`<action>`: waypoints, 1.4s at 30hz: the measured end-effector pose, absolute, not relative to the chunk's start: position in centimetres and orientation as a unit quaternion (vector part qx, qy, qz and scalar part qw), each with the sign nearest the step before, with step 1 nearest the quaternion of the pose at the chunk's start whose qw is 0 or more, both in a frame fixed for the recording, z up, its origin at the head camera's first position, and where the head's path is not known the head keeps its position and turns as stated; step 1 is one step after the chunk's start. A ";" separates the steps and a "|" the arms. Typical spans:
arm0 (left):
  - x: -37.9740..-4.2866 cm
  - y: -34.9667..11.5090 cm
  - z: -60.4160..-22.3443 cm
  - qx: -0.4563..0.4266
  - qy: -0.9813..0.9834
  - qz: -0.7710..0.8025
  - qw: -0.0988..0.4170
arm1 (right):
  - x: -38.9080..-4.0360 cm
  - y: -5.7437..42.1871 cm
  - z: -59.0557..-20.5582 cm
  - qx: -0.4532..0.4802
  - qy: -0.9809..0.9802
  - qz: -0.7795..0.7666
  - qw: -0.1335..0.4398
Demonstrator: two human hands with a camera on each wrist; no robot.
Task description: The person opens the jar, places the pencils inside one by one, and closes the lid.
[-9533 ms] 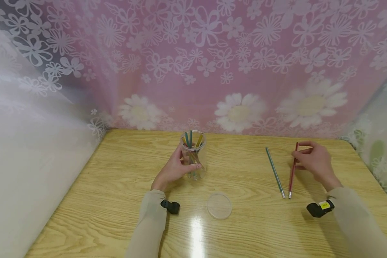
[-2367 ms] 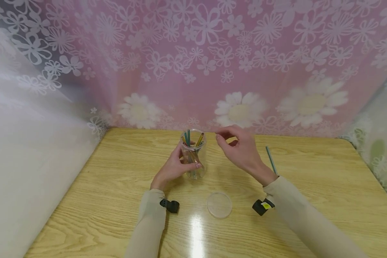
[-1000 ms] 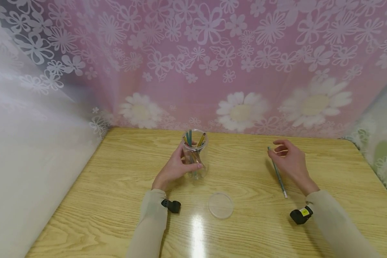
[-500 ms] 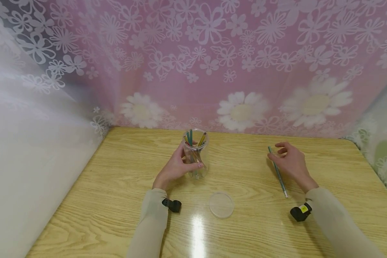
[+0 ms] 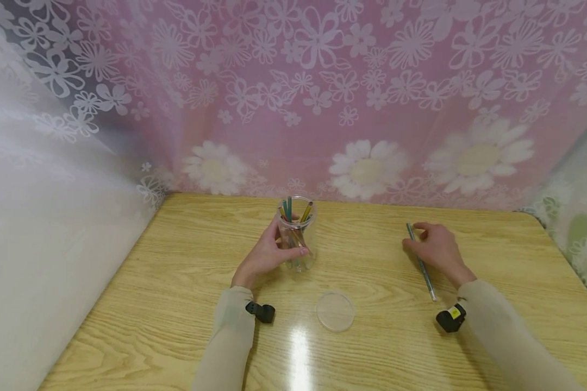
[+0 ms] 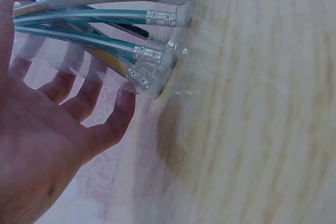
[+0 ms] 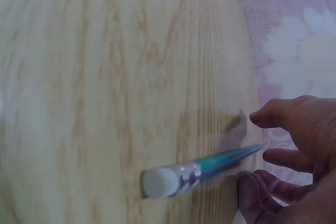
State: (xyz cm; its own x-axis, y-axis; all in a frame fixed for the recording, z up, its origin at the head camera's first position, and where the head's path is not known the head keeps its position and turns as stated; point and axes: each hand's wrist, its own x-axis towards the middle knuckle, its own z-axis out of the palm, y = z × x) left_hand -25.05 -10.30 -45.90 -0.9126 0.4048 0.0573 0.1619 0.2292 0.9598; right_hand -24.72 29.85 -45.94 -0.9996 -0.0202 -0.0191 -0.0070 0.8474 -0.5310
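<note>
In the head view my left hand grips a clear round jar that stands upright on the table, thumb across its front. Several pencils lean inside it, teal, yellow and red, erasers down at the base in the left wrist view. On the right, a teal pencil lies on the table with its white eraser toward me. My right hand is over its far half. The right wrist view shows thumb and fingers spread on either side of the pencil, apart from it.
A clear round lid lies flat on the wooden table, in front of the jar. A pink flowered curtain hangs along the back edge, with pale sheets at the sides. Each wrist wears a black camera.
The red pencil has left the table's right side after my right hand picked it up. The right hand went to the jar, came back to the teal pencil, and has lowered slightly. The left hand stays put.
</note>
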 end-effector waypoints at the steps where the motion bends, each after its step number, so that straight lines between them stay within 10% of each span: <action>1: -25.0 -10.3 -45.9 0.183 0.778 0.592 0.101 | -24.7 29.8 -45.9 -0.010 0.962 -0.273 0.010; 42: -25.1 -10.5 -45.6 0.187 0.784 0.582 0.110 | -23.8 29.8 -45.1 0.039 0.939 -0.340 0.030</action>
State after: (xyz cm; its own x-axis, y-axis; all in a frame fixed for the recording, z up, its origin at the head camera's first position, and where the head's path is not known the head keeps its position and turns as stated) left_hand -25.14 -10.53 -45.62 -0.9060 0.4208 0.0452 0.1647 0.2523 0.9535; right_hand -23.80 29.82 -45.10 -0.9952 0.0529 -0.0823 0.0933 0.7655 -0.6366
